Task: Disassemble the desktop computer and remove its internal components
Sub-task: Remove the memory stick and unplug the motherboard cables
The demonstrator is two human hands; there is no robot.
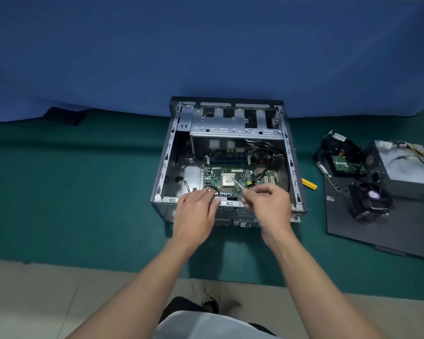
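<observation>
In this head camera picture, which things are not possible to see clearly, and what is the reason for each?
1. Head view: the thin silver rod in the right hand is blurred, its rear end is hidden by the fingers, and its kind is unclear.
2. Near edge of the motherboard: hidden behind the left hand and right hand.
3. The power supply: cut off by the right picture edge.
4. Print on the motherboard: too small to read.

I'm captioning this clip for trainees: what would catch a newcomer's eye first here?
The open computer case sits at the centre, its motherboard bare. The right hand pinches a thin silver tool aimed at the processor, while the left hand rests on the case's near rim. Removed parts, a cooler fan and power supply, lie to the right.
</observation>
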